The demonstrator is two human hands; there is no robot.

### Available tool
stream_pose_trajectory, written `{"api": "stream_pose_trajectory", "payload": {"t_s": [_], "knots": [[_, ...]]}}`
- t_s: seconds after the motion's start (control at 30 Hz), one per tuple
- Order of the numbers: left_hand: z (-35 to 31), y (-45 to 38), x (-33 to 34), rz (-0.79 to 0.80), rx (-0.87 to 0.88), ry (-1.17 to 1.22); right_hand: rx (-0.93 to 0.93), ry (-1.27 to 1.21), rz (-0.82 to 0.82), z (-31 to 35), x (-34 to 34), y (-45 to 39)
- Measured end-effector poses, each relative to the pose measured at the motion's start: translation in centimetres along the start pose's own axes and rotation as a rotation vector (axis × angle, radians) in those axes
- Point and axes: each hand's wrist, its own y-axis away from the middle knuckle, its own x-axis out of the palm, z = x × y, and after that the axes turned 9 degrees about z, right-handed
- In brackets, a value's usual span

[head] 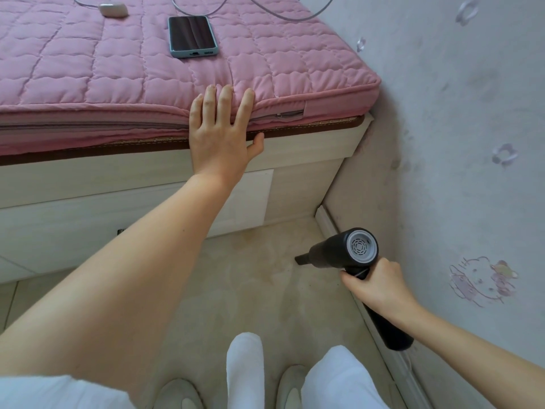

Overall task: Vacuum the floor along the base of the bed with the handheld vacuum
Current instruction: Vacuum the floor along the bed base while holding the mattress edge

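My right hand (376, 286) grips the handle of a black handheld vacuum (333, 249) with a grey vented rear cap. Its narrow nozzle points left and down toward the beige floor (250, 278) near the corner where the bed base meets the wall. The pale wooden bed base (132, 184) runs across the frame under a pink quilted mattress (118, 75). My left hand (221, 134) rests flat on the mattress edge, fingers straight and thumb against the bed frame.
A phone (191, 35) and a white charger (113, 8) with cables lie on the mattress. A wall (457, 143) with cartoon stickers and a white skirting board (324, 216) bounds the right side. My legs and slippers (180, 394) are at the bottom.
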Motion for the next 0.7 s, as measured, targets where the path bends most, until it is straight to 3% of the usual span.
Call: {"api": "stream_pose_trajectory", "payload": {"t_s": [0.2, 0.7], "knots": [[0.0, 0.0, 0.1, -0.003, -0.003, -0.004, -0.054, -0.016, 0.091, -0.1, 0.3, 0.9], [0.0, 0.0, 0.3, -0.001, 0.003, 0.006, -0.006, 0.038, -0.016, -1.4, -1.0, 1.5]]}}
